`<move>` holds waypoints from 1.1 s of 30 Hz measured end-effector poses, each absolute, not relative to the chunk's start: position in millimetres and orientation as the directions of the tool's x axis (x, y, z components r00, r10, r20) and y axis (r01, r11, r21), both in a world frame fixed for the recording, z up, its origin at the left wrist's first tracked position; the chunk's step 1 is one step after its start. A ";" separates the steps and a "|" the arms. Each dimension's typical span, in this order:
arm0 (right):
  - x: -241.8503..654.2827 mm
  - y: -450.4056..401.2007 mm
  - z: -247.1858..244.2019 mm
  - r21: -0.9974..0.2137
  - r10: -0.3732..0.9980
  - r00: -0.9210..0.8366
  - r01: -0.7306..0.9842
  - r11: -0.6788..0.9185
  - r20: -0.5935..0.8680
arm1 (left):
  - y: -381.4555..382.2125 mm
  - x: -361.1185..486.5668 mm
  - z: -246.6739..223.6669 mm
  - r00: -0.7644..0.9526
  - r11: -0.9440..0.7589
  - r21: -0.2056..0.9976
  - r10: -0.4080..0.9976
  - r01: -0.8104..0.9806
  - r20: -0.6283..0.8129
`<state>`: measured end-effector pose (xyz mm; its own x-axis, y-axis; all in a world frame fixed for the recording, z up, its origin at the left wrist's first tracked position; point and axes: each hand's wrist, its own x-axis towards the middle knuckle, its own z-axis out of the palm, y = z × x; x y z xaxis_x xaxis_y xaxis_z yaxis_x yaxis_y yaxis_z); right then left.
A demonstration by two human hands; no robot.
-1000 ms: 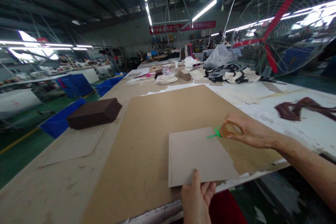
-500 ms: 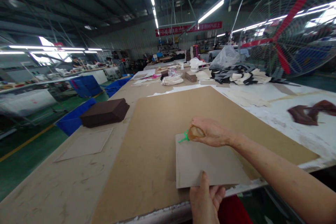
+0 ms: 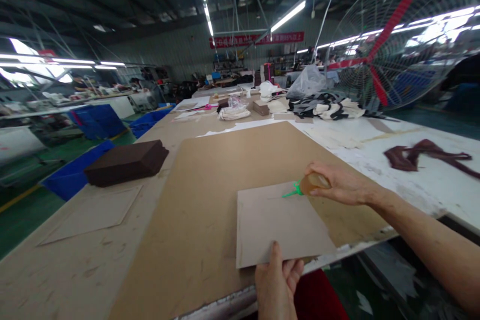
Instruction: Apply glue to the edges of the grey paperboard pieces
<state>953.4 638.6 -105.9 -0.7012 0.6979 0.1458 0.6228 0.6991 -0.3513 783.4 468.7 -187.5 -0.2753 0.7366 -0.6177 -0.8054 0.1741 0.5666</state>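
Your left hand point(image 3: 275, 282) pinches the taupe panel point(image 3: 279, 222) at its twelve o'clock; your right hand point(image 3: 343, 185) closes around the green-nozzled squeeze bottle point(image 3: 312, 183) at its nine.

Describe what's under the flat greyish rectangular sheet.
A large flat tan board shows beside the sheet; the left hand curls fingers below its near edge. Anything covered cannot be seen.

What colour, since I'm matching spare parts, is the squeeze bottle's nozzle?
The nozzle on the squeeze bottle is bright green, seen best in the head view.
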 end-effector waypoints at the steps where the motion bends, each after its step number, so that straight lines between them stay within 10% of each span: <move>1: 962.3 638.8 -106.5 -0.347 0.715 -0.684 0.642 0.683 0.144 | 469.2 783.0 -189.1 -0.266 0.178 0.559 0.738 -0.810 -0.620; 14: 990.0 628.2 -99.4 -0.284 0.714 -0.673 0.658 0.697 0.193 | 468.8 786.1 -179.9 -0.333 0.165 0.627 0.730 -0.761 -0.597; 26: 1018.5 559.5 -74.7 -0.378 0.718 -0.693 0.681 0.627 -0.057 | 469.1 782.8 -194.3 -0.312 0.165 0.640 0.765 -0.751 -0.563; 33: 1010.9 591.3 -94.9 -0.343 0.744 -0.658 0.677 0.651 0.115 | 468.9 783.3 -193.5 -0.317 0.176 0.655 0.765 -0.734 -0.560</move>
